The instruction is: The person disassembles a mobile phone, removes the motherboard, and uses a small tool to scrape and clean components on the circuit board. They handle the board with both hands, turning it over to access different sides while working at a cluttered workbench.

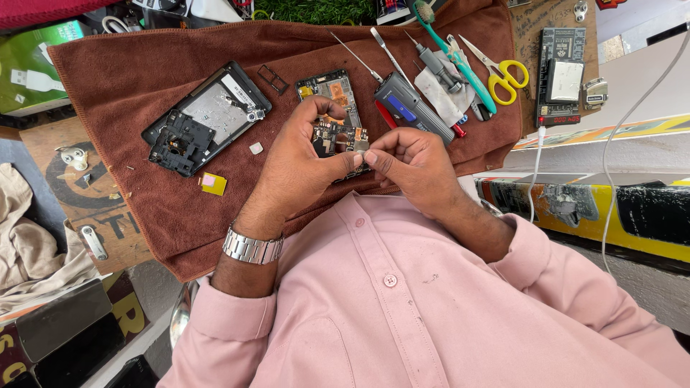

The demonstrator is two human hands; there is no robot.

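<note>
I see both hands' grip pinching the small dark rectangular phone circuit board (341,140), its long axis running left-right: left hand (298,165), right hand (413,162).

Both hands (359,162) pinch a small circuit board (338,138) above a brown towel (144,79).

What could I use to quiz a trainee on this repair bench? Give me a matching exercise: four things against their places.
Things:
1. circuit board
2. scissors
3. phone frame
4. yellow chip

Places:
A. left part of the towel, opened up
B. held between left hand and right hand
C. towel's right end, by the tools
D. below the frame, on the towel

Pairs: 1-B, 2-C, 3-A, 4-D
</note>
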